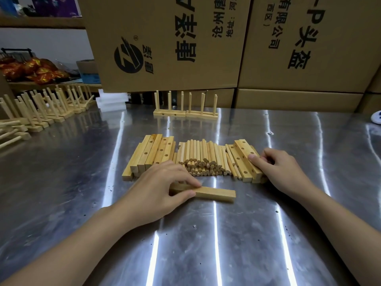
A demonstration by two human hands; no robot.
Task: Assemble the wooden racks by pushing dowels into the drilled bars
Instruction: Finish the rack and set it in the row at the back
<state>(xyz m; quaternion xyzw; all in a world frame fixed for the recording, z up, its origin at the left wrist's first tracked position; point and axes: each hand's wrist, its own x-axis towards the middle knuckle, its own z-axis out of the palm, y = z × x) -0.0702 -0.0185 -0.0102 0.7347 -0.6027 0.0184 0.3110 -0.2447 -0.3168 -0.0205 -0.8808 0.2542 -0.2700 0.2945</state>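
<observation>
A pile of loose dowels [203, 158] lies mid-table between two stacks of drilled bars, one on the left [153, 152] and one on the right [244, 159]. My left hand [158, 190] holds a single wooden bar [214, 194] flat on the table in front of the pile, thumb and fingers pinching its left end. Over on the right stack, my right hand [280, 168] grips the near end of the top drilled bar. Two finished racks [185, 113] stand upright behind the pile.
The steel table [206, 234] is shiny. Many finished racks [41, 108] line the left edge. Large cardboard boxes [206, 42] wall off the back. White plastic pieces [110, 102] sit at back left, a white object [376, 118] at far right.
</observation>
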